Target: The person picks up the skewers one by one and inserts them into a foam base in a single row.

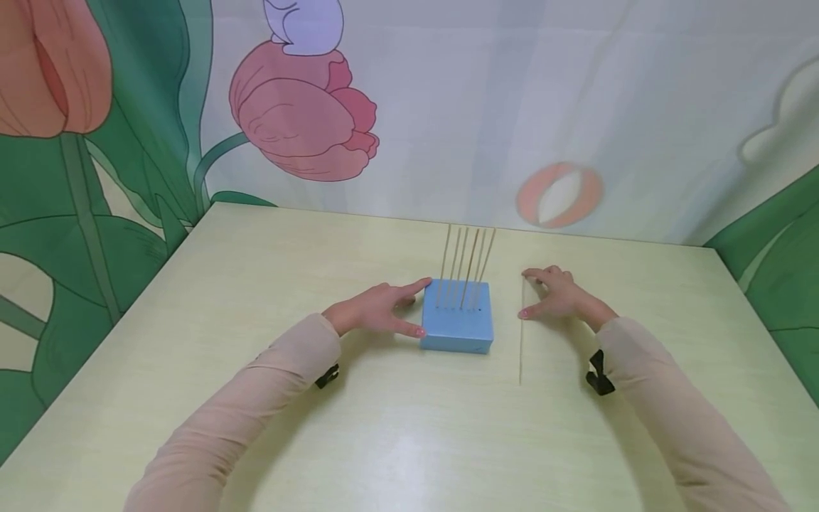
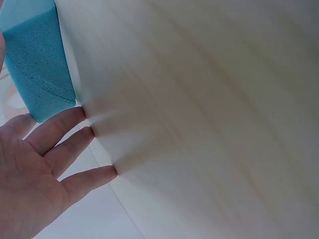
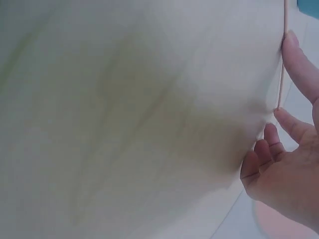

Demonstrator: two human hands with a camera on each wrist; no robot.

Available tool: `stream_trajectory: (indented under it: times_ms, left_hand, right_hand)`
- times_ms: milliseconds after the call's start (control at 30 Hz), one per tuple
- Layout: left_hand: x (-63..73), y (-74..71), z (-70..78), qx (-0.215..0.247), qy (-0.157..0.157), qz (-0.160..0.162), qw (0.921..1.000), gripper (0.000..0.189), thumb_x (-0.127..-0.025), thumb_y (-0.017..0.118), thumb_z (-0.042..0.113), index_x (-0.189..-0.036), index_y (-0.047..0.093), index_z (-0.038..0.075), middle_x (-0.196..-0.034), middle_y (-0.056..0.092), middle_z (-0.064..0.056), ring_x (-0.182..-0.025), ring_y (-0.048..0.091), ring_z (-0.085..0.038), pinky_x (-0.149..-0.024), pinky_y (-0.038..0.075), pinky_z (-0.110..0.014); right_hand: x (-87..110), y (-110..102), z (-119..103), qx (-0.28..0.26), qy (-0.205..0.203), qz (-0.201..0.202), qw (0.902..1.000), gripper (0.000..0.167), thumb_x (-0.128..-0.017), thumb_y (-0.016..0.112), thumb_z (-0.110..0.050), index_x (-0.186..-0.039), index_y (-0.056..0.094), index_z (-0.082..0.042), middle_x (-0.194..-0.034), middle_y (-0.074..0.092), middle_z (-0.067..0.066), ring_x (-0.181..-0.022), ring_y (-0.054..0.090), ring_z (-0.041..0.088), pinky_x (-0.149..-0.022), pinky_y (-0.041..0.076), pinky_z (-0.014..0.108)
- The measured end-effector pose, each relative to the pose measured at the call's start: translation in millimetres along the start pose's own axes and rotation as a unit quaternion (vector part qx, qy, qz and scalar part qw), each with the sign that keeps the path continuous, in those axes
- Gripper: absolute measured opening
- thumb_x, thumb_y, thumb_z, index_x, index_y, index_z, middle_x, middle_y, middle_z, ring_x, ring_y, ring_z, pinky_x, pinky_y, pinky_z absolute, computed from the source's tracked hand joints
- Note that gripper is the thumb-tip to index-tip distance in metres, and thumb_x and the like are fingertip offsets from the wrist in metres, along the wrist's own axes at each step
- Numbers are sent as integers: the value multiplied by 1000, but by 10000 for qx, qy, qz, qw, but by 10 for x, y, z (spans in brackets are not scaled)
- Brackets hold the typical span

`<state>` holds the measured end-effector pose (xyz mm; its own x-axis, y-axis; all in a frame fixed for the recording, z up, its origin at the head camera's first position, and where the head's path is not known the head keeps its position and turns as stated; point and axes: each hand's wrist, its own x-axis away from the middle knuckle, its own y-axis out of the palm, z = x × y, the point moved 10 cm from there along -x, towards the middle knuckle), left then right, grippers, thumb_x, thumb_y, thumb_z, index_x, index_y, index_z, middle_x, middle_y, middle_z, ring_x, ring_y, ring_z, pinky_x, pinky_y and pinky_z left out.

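Observation:
A light blue foam block (image 1: 457,323) lies flat on the table, with several thin wooden sticks (image 1: 470,259) standing in a row in its top. A small dark hole shows at the row's right end. My left hand (image 1: 384,309) is at the block's left side, thumb and index finger spread and touching its corners; its other fingers rest on the table in the left wrist view. To the block's right another thin stick (image 1: 521,355) lies on the table. My right hand (image 1: 557,291) touches that stick, index fingertip at its far end and thumb lower along it.
The pale wooden table (image 1: 397,434) spreads around both hands. Behind it hangs a printed curtain (image 1: 448,107) with flowers and leaves. A black object (image 1: 599,373) shows at the right wrist, and another black piece (image 1: 327,376) at the left wrist.

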<state>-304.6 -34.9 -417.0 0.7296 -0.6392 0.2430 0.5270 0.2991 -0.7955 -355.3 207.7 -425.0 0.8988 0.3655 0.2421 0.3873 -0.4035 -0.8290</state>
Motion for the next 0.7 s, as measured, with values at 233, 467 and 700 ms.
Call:
stream_trajectory:
  times_ms: [233,467,700]
  left_hand:
    - [14,-10,23,29,155,13,9999,94,-78,65,52,-148,9,22,-142,34,-13,-132,29,-24,-105,25,-41]
    - [28,-37,52,164,195,116,9996,101,-76,67,52,-148,4,19,-148,21,-10,-133,24,-24,-106,23,-38]
    - [-11,-121,30,387,102,607,9974,98,-77,68,48,-145,15,2,-147,24,-12,-134,24,-22,-106,22,-36]
  right_hand:
    - [-3,-25,-48,-775,-121,86,9969,85,-70,80,-20,-132,29,7,-119,40,25,-108,34,39,-93,28,50]
    - [24,-163,-85,-2386,-344,333,9699,76,-77,69,4,-135,19,6,-92,55,15,-82,58,19,-73,46,25]
    - [167,-341,-204,-3357,-599,768,9369,66,-82,53,15,-138,19,1,-81,61,10,-71,64,14,-69,52,29]
